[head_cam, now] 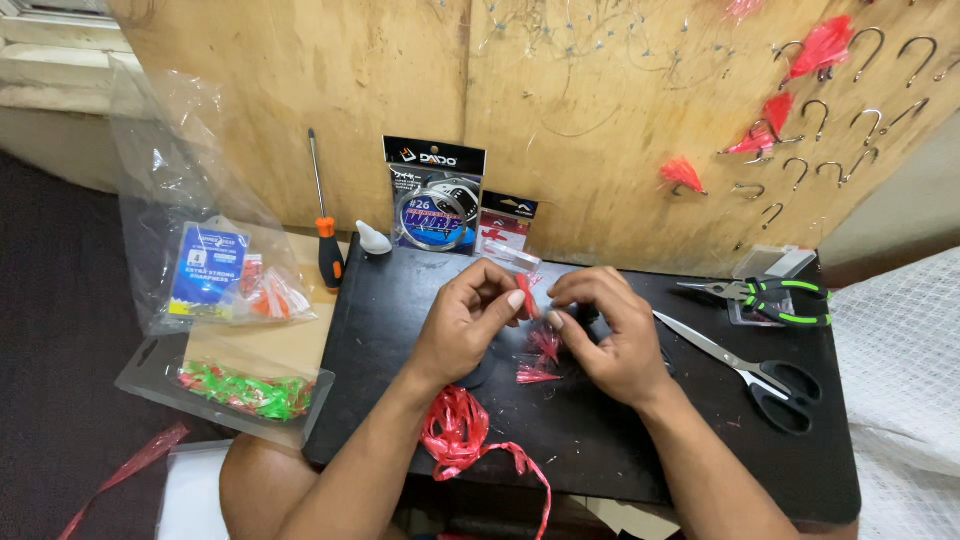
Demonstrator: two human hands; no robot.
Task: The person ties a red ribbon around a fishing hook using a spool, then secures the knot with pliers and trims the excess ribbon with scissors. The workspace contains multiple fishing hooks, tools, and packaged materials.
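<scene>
Both hands meet over the middle of the black tabletop (pixel 400 300), held close together so that a small red strip piece (pixel 527 296) can be worked between the fingertips. The left hand (pixel 468 318) has its grip closed, thumb and forefinger pinching the strip upright; the right hand (pixel 608 330) curls in from the other side, its fingers drawn tight and touching the same piece, though whether it also holds something finer there cannot be told. Just below the hands lie red tassel tufts (pixel 540 358), within easy reach, and a loose bundle of red ribbon (pixel 458 432) trails over the near edge. Scissors (pixel 745 368) and green-handled pliers (pixel 775 297) rest on the right side of the tabletop, apparently set aside but handy. Along the far edge stand a spool packet (pixel 434 196) and a small red packet (pixel 505 228), propped against the wooden board (pixel 590 110), where hooks (pixel 815 118) and finished red tassels hang. An orange-handled screwdriver (pixel 327 225) leans by the far left corner.
</scene>
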